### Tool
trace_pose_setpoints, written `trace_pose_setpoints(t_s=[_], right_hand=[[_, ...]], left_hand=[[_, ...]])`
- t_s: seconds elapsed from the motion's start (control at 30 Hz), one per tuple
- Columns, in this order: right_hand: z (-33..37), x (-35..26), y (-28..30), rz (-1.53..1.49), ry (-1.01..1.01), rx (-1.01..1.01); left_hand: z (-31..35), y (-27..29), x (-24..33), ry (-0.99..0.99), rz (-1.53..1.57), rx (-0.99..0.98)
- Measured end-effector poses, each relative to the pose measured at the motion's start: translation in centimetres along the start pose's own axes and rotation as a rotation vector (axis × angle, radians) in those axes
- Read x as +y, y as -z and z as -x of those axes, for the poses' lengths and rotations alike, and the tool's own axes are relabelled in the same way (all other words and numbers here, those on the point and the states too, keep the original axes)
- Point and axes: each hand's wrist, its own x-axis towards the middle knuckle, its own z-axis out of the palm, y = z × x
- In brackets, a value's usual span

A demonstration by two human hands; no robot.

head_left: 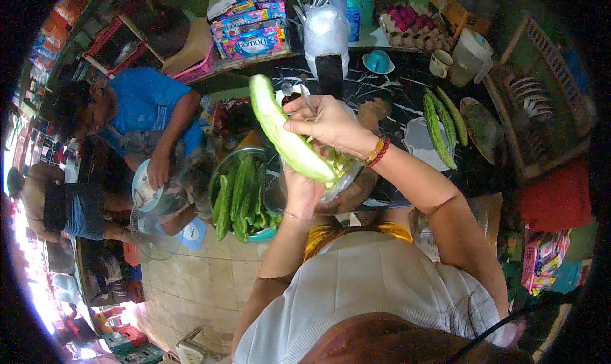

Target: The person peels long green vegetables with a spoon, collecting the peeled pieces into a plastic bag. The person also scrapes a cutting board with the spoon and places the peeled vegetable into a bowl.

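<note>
A long, mostly peeled pale-green gourd point(283, 125) is held at a slant over the counter. My left hand point(302, 192) grips its lower end from beneath, fingers partly hidden behind it. My right hand point(328, 125) is closed beside the gourd's middle, with a thin metallic piece between the fingers; its kind is unclear. Under both hands sits a container lined with clear plastic point(352, 187), holding pale-green scraps. A small white cup with dark contents point(291, 98) shows just behind the gourd. To the left, a basin point(261, 235) holds several long green unpeeled gourds point(238, 195).
Several slender green gourds point(439, 125) lie right on the dark marbled counter point(394, 77). Behind are a teal cup point(378, 61), an egg tray point(414, 36) and a plastic-covered container point(326, 36). A person in a blue shirt point(143, 103) sits at left, holding a bowl point(145, 189).
</note>
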Motion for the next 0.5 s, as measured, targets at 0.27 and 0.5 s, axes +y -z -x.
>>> trace_pose_setpoints(t_s=[0.27,0.5], right_hand=[[0.4,-4.6,4.6,0.771,0.329,-0.146],[0.2,-7.1,4.8,1.478,0.510,-0.228]], left_hand=[[-1.3,2.6,7.3,0.449,0.204,-0.107],[-1.4,0.8,9.3,0.546,0.501,-0.216]])
